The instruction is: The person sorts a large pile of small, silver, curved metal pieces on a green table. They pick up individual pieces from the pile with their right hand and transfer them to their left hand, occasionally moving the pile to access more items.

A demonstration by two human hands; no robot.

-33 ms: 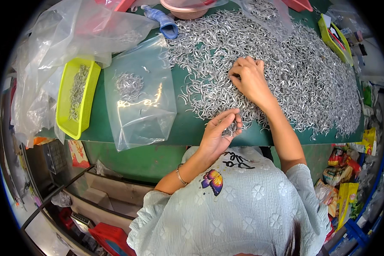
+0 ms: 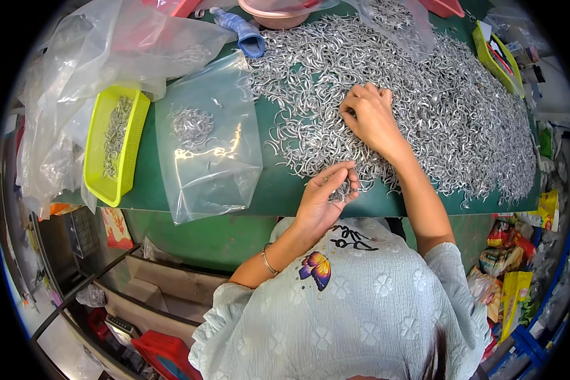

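A wide heap of small curved silver metal pieces (image 2: 449, 126) covers the right part of the green table (image 2: 147, 183). My left hand (image 2: 328, 193) is cupped at the heap's near edge, its fingers curled around several of these pieces. Farther out, my right hand (image 2: 370, 117) rests over the heap with bent fingers and the fingertips down among the pieces. What the right fingertips pinch, if anything, is hidden. Left of my hands lies a clear plastic bag (image 2: 215, 171) with a small pile of the same curved pieces (image 2: 193, 126) on it.
A yellow-green basket (image 2: 132, 158) holding some metal pieces stands at the left, beside crumpled clear plastic (image 2: 57, 126). At the back are a blue sleeve cover (image 2: 239, 28) and a pink basin (image 2: 278, 19). Another yellow-green basket (image 2: 497, 60) is at the far right.
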